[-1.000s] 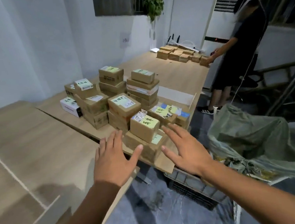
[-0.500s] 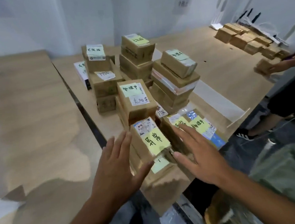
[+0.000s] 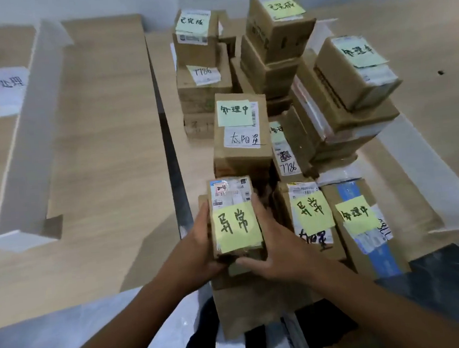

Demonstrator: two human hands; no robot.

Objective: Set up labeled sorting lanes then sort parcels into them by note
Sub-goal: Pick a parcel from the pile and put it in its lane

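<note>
Both grips on 1 parcel. Left grip (image 3: 199,248) and right grip (image 3: 280,249) (bare hands) clamp a small brown parcel (image 3: 235,201) from either side, fingers curled round its long sides, right thumb across the near end. Its yellow note (image 3: 235,226) reads 异常 and faces up, with a shipping label above it. The parcel lies on a larger carton (image 3: 248,302) at the near edge of the tabletop (image 3: 105,162), and that carton looks to hang partly over the edge. Just right of it, a second parcel (image 3: 312,216) carries the same 2 characters. Beyond are more noted boxes, among them a tilted stack (image 3: 346,99). On the left half of the tabletop a white divider strip (image 3: 28,136) marks a lane, with a paper lane label (image 3: 1,85) beyond it, first character blurred. Judgement: pickup stage, lift not yet clearly made, most parcels unsorted. Risks: the lower carton could be dragged or tipped off the edge if the lift scrapes it, since it seems poorly supported. A thumb sliding over the note could peel it, and the sort key goes with it. An elbow drifting right would knock the neighbouring parcels. The lane label is hard to read from here, so a wrong lane is possible.
</note>
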